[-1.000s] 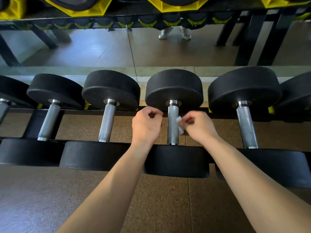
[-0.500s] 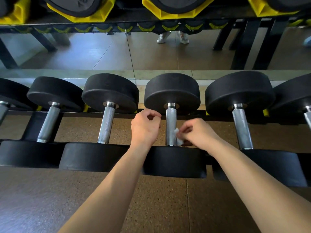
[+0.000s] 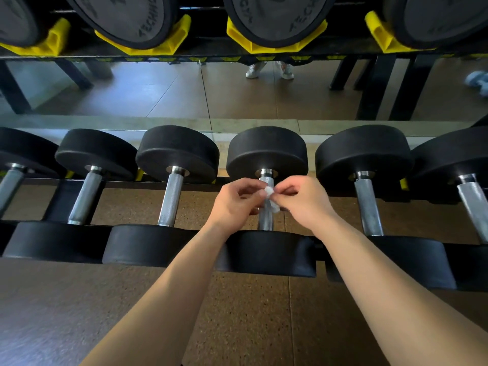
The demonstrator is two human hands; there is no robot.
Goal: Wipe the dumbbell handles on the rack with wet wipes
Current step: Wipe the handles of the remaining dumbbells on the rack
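A row of black dumbbells with knurled steel handles lies across the rack [image 3: 200,180]. Over the handle [image 3: 264,220] of the middle dumbbell [image 3: 266,151], both my hands meet. A small white wet wipe [image 3: 270,192] sits between them, wrapped against the handle's upper part. My left hand [image 3: 237,199] and my right hand [image 3: 303,199] each pinch an end of the wipe with curled fingers. Most of the handle under the hands is hidden.
Neighbouring dumbbell handles stand left [image 3: 171,199] and right [image 3: 368,207] of the middle one. Above hangs an upper shelf with large dumbbells in yellow cradles [image 3: 148,46]. A mirror behind shows brown floor and white shoes [image 3: 269,70]. Speckled brown floor [image 3: 237,326] lies below.
My right hand moved up the handle with the wipe, and my left hand came in to pinch the wipe too. The view tilted up, showing the upper shelf's dumbbells.
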